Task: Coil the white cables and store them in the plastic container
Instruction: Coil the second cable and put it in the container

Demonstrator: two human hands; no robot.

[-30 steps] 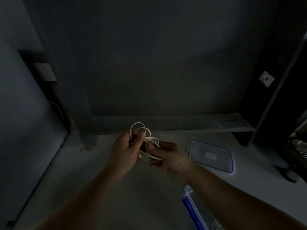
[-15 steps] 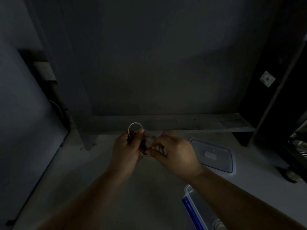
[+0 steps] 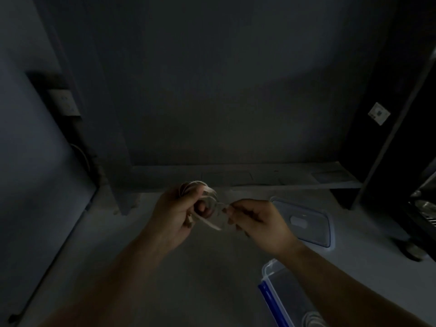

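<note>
A: Head view, the only one. We see the left hand [image 3: 175, 212] closed around a small bundle of loops, the white cable [image 3: 207, 199], held above the desk [image 3: 113, 267]. Which step is this?

B: We judge it to be the coiling step, near its end. The loops sit in the left grip, thumb pressed over them, and a short free tail runs across to the right hand [image 3: 257, 220], whose fingertips are pinched shut on that tail. The picture is dim and the tail is blurred, so we cannot tell whether it carries a plug.

A: Where does the coil belong?

B: In the plastic container [image 3: 267, 271], open at lower right with its blue clip on the near wall, partly hidden beneath the right forearm. At the bottom edge we make out pale loops inside it [image 3: 312, 320], seemingly a cable already stored. The container's lid [image 3: 306, 220] lies flat on the desk just beyond the right hand, apart from the container.

A: What does the next move call for?

B: As we read it, the tail must be wound or tucked round the bundle so the loops do not spring apart; the left grip must stay firm while the right one guides. Then the coil travels down and to the right into the container, beside the loops already there.

A: And the risk?

B: A stiff cable may uncoil once released, so we would set it down rather than drop it.
</note>
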